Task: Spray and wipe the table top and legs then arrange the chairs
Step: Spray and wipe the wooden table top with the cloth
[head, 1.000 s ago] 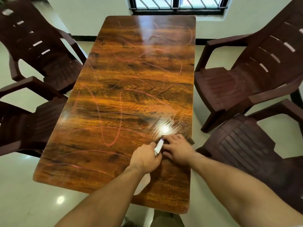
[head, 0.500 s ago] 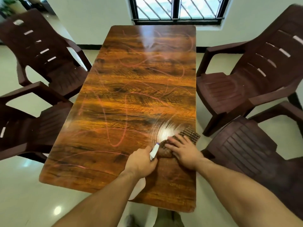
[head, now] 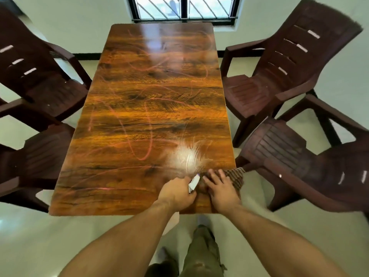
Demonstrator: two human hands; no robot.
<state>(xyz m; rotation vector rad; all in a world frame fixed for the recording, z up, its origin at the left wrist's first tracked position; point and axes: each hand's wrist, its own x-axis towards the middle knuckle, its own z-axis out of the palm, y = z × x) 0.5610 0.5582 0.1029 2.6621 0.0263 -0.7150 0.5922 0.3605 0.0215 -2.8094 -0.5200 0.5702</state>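
I see my right hand [head: 220, 189] pressed flat, fingers spread, on the brown striped cloth [head: 234, 175] at about five o'clock on the glossy wood-grain table top [head: 151, 108], its far corner drooping over the edge. It looks soft and limp (it should bunch easily), so pressing with the palm suits it better than pinching. My left hand [head: 178, 191] is curled closed round a white spray bottle [head: 194, 183], seemingly light and rigid, best gripped at its neck. Pink smears cover the rest.
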